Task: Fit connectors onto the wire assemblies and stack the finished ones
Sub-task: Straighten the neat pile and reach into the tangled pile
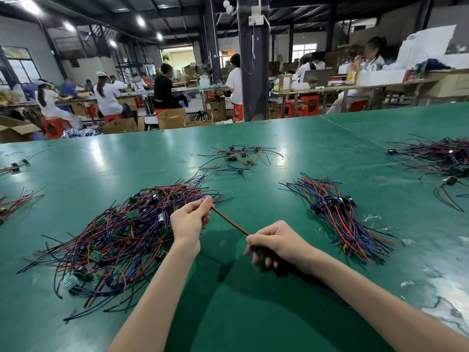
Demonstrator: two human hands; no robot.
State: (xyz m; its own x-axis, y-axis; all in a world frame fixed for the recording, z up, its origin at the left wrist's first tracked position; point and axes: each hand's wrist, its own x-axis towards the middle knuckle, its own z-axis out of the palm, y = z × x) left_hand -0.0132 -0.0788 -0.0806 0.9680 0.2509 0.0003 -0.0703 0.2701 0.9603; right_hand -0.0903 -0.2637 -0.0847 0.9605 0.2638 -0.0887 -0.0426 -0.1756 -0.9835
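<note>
A red-and-black wire pair (229,221) is stretched taut between my two hands above the green table (253,301). My left hand (189,221) pinches its far end between thumb and fingers. My right hand (275,241) grips the near end, with dark blue wires and a small part curled inside the fingers and partly hidden. Under and left of my left hand spreads a big tangled heap of wire assemblies (114,237) with small green boards. A tidier stack of assemblies (337,214) with blue and black connectors lies to the right.
A smaller scatter of wires (238,158) lies farther back at centre. More wire piles sit at the far right (441,158) and at the left edge (15,201). Worn white patches (436,295) mark the table near right. Beyond the table, people sit at other benches.
</note>
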